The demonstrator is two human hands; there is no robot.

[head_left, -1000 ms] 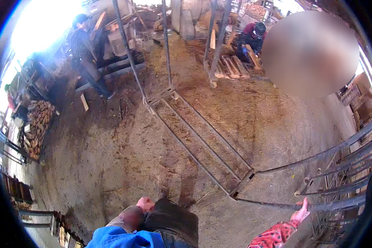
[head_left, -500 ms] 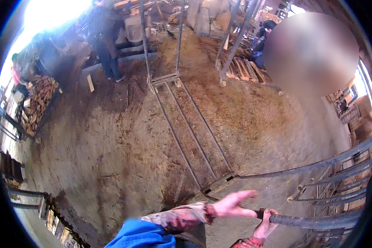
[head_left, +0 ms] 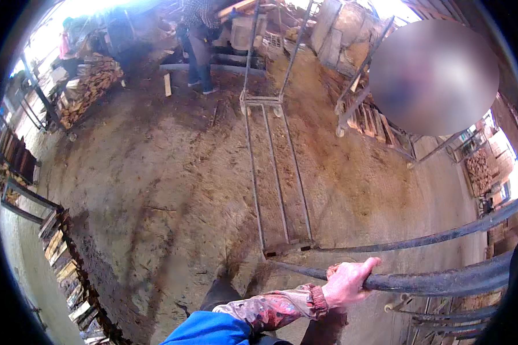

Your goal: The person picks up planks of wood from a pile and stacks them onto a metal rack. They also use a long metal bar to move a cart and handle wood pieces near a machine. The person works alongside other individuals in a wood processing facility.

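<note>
My left hand (head_left: pixel 348 283), in a patterned sleeve with a red cuff, is closed round a dark metal upright (head_left: pixel 443 282) of a wheeled cart. Its thumb lies along the bar and part of the fingers is hidden behind it. The cart's low base of three long rails (head_left: pixel 273 172) stretches away from me over the floor. Uprights rise at its far end, above the casters (head_left: pixel 278 111). A second near upright (head_left: pixel 420 238) runs off to the right. My right hand does not show.
Carts of stacked wood stand at left (head_left: pixel 92 86) and near left (head_left: pixel 69 276). More wood lies on a rack (head_left: pixel 374 123) at far right. A person (head_left: pixel 198 46) stands at the back by a loose board (head_left: pixel 167 84). Another metal rack (head_left: pixel 454 316) is at lower right.
My left hand has gone from open beside the bar to closed round it. My right hand, earlier on the bar, has left view. The view has turned, shifting the surroundings rightward.
</note>
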